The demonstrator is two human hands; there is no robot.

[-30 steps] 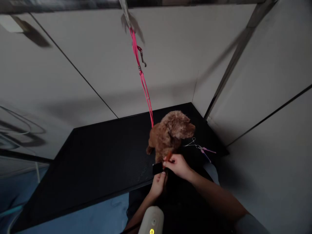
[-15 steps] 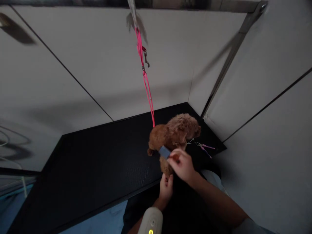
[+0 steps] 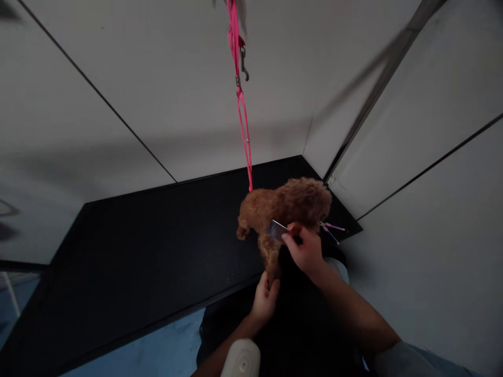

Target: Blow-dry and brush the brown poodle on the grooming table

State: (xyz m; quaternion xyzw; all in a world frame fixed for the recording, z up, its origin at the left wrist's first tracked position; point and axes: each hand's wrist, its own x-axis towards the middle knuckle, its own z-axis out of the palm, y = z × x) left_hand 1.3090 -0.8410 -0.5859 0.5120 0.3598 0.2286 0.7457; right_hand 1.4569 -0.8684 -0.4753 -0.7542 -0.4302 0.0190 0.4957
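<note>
Left hand (image 3: 264,301): I pinched the leg (image 3: 270,253) of a brown dog (image 3: 293,203).
Right hand (image 3: 305,248): I gripped a brush (image 3: 277,230), apparently against the dog.

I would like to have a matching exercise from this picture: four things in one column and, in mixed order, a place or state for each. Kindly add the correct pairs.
1. Left hand
2. Right hand
3. Pink cord
4. Purple-handled tool

A. hanging from above
B. holding the flat-headed tool
C. lying at the right end of the table
D. holding the dog's leg

Pairs: 1-D, 2-B, 3-A, 4-C
</note>
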